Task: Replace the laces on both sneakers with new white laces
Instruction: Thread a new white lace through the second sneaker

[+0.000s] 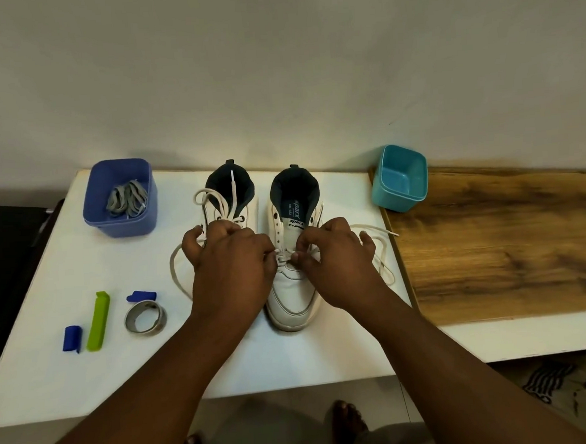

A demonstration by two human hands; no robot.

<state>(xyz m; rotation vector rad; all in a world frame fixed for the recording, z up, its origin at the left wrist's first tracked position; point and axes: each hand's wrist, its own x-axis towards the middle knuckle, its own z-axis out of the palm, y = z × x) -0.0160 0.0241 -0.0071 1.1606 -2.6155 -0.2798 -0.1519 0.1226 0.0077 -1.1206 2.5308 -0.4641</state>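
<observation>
Two white sneakers stand side by side on the white table (293, 366), toes toward the person and heel openings toward the wall. Over the right sneaker (294, 290) both hands meet at the lowest eyelets: the left hand (230, 263) and the right hand (338, 256) each pinch the new white lace (382, 250) between curled fingertips where it crosses near the toe. The free part of that lace loops out on the table to the right of the shoe, its tip reaching the wooden board (509, 243) that lies over the table's right side. The left hand and wrist cover most of the left sneaker (230, 198), hiding its toe and lower eyelets; only its dark collar and upper lacing show, with a white lace looped above it and trailing in a curve on the table to the left. At the back left stands a blue bin (121, 218) holding a tangle of grey laces (127, 199). A teal bin (399, 184) sits at the back on the board's corner. Near the front left lie a roll of tape (145, 316), a green clip (98, 321) and two small blue pieces (73, 339).
</observation>
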